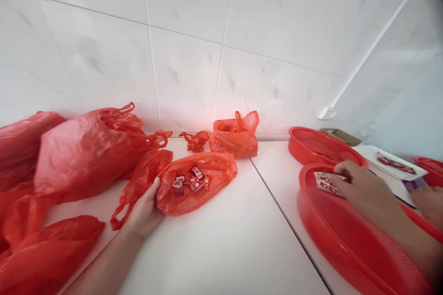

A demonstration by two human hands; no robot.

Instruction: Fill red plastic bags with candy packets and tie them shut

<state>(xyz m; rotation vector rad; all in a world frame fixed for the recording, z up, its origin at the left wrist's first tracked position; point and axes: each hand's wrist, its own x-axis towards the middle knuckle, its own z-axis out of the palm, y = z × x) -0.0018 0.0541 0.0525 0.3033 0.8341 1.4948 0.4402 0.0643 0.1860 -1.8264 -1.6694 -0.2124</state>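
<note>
My left hand [145, 209] is closed on the near left edge of a red plastic bag [194, 205], with the thumb over its rim. The bag lies with its mouth wide, and several small red-and-white packets [195, 183] are inside it. Over the far end of a red mesh basket [353, 226], my right hand [356, 184] pinches a red-and-white printed packet [325, 183]. Part of that packet is hidden behind my fingers.
Filled red bags [86, 156] crowd the left side. Against the tiled wall stands another red bag [235, 140], beside a crumpled one [197, 142]. A second red basket [321, 145] stands behind mine. Another person's hand [429, 203] is at the far right, near a white tray [370, 154].
</note>
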